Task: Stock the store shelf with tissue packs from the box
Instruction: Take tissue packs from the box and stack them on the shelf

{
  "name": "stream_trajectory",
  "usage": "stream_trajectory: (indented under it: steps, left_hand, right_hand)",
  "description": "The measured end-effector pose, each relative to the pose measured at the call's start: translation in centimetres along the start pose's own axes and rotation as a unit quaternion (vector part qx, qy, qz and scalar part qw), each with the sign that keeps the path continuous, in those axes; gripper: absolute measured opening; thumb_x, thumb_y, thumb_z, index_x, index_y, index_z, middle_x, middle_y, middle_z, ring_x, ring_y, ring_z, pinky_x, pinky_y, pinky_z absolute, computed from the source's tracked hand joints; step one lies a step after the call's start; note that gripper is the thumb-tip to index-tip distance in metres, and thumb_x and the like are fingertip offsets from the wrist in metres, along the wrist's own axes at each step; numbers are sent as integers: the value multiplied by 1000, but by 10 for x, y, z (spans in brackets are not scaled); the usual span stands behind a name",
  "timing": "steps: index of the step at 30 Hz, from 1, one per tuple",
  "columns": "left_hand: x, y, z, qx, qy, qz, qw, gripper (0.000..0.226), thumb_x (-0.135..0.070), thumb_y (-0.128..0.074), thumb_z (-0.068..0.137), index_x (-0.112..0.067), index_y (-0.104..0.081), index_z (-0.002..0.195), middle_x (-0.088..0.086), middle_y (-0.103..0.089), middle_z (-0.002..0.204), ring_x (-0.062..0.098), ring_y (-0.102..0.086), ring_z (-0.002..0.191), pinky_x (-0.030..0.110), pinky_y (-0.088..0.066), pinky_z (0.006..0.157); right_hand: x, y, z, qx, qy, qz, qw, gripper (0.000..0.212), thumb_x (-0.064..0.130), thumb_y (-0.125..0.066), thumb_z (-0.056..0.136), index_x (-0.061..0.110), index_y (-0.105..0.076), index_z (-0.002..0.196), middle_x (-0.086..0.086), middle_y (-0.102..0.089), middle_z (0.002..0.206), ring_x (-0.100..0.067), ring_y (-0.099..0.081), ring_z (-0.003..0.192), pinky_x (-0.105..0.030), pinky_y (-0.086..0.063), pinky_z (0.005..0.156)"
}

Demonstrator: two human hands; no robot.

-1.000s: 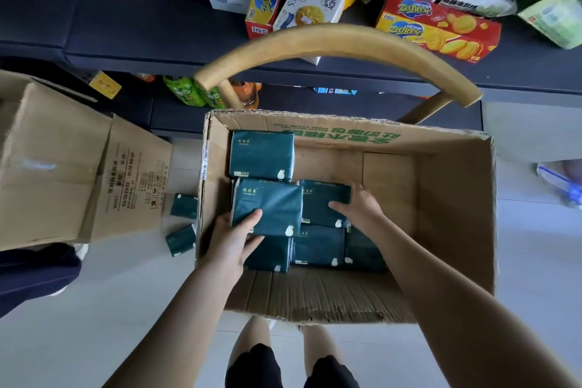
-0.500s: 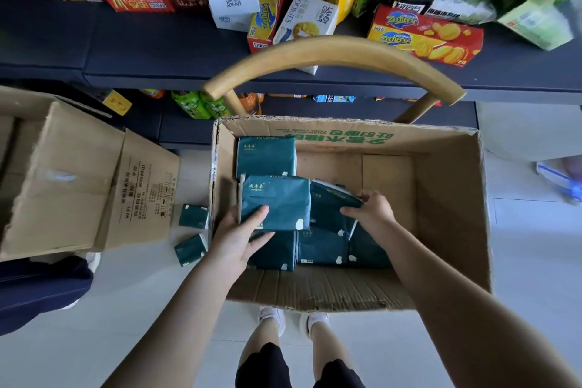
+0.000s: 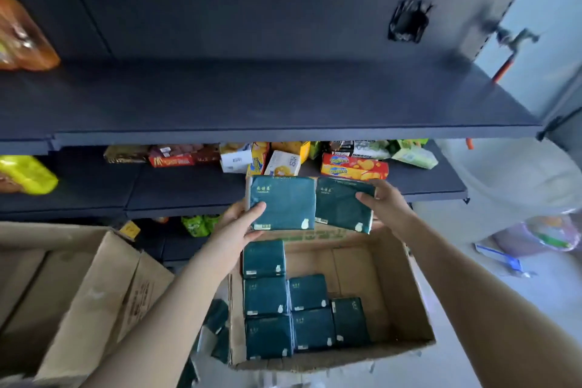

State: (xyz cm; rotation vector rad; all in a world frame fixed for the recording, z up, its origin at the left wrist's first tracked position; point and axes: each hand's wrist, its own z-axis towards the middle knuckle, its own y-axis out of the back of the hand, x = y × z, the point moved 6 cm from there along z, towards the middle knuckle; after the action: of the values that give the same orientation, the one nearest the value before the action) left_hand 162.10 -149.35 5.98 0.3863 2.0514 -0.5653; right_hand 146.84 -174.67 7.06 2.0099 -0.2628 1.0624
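Teal tissue packs [image 3: 282, 203] — glossy, rectangular, corrugated box [image 3: 404, 293]

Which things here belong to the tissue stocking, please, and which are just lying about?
Job: left hand holding a pack; right hand holding another pack; boxed packs; box; shelf.
Lying about: snack boxes; side carton; orange bag.

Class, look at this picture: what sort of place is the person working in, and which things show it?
Probably a small shop: dark shelves hold snack boxes, and an open box holds many identical tissue packs.
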Motion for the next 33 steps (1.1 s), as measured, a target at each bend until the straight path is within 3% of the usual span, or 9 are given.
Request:
stream_trajectory:
  steps: [2,6,9,19,22,24,26,28,33]
  left_hand:
    - [-43,-10,-7,22,-42,21,999,10,-15,-62,88,-15,-64,98,8,-65,113,23,-60,109,34,-51,87]
    - [-119,-28,-21,52,-111,38,992,7,-15,-62,88,-13,-64,94,8,-68,108,25,-62,106,37,-48,91]
    - [-168,-43,-33,62,-153,42,985,4,-14,-63,87,-13,-64,91,6,-69,102,25,-62,104,38,-49,89]
    - [-275,-105,-67,101,-257,46,960,12,-14,-59,91,-10,-64,101,8,-67,111,21,-62,106,28,-48,84]
    - [-290,-125,-68,85,-282,52,954,17,-15,-60,90,-11,-63,106,9,-66,114,20,-62,107,29,-48,86]
    - [-297,-139,-70,74,-300,35,950,18,-13,-59,91,-12,-60,109,3,-65,105,14,-64,97,25,-51,78]
    - [-302,-154,-68,66,-312,13,948,19,-10,-58,91,-14,-58,110,-3,-64,99,10,-64,90,22,-51,71]
    - [-306,-170,-62,55,-315,2,947,20,-10,-59,91,-15,-57,110,-1,-63,105,14,-64,95,26,-51,76]
    - [-319,-201,-40,35,-325,-13,945,18,-9,-60,90,-15,-58,107,2,-66,104,20,-64,104,35,-49,92]
  right_hand:
    - [38,27,-7,-23,32,0,999,50,26,-60,92,10,-43,136,-9,-52,106,-22,-52,91,-29,-40,69]
    - [99,78,-24,-79,78,64,992,43,21,-62,90,8,-47,128,-13,-58,113,-23,-56,96,-26,-43,72]
    - [138,115,-37,-109,109,89,984,40,20,-61,91,7,-47,126,-14,-59,109,-23,-57,83,-30,-44,66]
    - [227,213,-50,-156,201,177,951,33,16,-55,95,6,-46,125,-4,-53,110,-16,-52,96,-29,-40,80]
    - [240,237,-42,-159,236,172,943,19,18,-59,92,12,-53,109,-2,-58,107,-17,-56,95,-29,-43,80]
    - [248,253,-34,-148,257,184,937,5,18,-60,92,20,-56,90,1,-63,99,-16,-61,89,-32,-49,78]
    - [255,269,-24,-138,277,204,929,18,15,-61,91,26,-55,78,8,-64,85,-11,-62,77,-31,-52,70]
    - [261,288,-4,-132,279,224,924,21,12,-64,89,26,-54,76,12,-62,80,-5,-61,73,-26,-50,67]
    - [284,317,64,-125,280,194,932,18,18,-70,85,13,-59,99,-2,-65,103,-21,-64,95,-39,-52,90]
